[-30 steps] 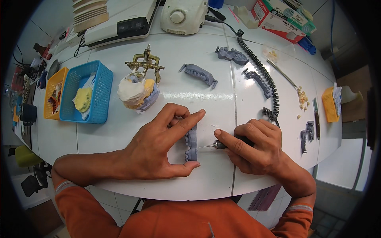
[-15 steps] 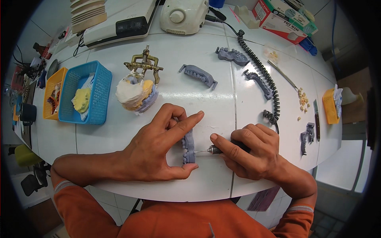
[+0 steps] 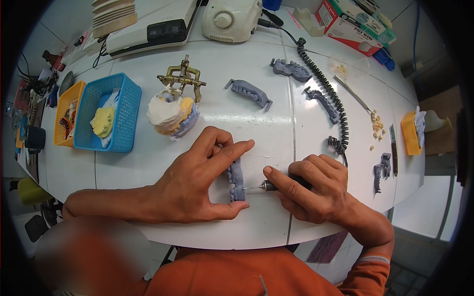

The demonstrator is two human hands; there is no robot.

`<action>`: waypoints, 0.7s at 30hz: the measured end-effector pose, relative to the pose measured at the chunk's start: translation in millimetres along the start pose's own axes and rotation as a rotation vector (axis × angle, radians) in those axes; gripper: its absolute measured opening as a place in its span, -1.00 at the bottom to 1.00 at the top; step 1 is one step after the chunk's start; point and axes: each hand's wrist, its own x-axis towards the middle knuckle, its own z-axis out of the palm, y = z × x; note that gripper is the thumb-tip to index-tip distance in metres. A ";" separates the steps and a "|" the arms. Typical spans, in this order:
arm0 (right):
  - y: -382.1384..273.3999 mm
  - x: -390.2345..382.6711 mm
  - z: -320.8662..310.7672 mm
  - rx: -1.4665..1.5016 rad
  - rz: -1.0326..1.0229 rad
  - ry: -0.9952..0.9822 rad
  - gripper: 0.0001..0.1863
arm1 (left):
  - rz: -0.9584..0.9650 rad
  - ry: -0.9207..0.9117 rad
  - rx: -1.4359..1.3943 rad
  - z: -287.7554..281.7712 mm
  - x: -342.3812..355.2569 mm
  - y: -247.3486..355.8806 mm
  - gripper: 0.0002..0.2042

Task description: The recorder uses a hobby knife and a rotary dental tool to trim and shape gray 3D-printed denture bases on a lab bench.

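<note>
Left hand [image 3: 197, 185] pinched grey dental model [image 3: 236, 180] flat on desk [image 3: 256, 126] | right hand [image 3: 311, 190] pinched rotary handpiece [image 3: 269, 186], bur at model's edge | we judged light, steady strokes best

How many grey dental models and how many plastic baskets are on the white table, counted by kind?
Grey dental models: 5 – in the left hand, and at
Plastic baskets: 3 – blue, orange, small orange
Total: 8

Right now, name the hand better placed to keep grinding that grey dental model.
Right hand: it grips the rotary handpiece, bur tip at the grey dental model. Left hand only pins the model to the table.
</note>
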 end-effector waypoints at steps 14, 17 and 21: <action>0.7 -0.4 2.1 -0.010 -0.009 -0.004 -0.36 | 0.016 -0.008 0.004 -2.0 0.3 0.2 -0.04; 0.5 -1.1 2.0 -0.008 -0.014 0.003 -0.37 | 0.012 -0.011 -0.004 -1.8 0.0 0.1 -0.04; 0.9 1.4 3.0 -0.016 -0.011 0.021 -0.38 | 0.007 -0.013 -0.024 -1.1 -0.6 -1.0 -0.03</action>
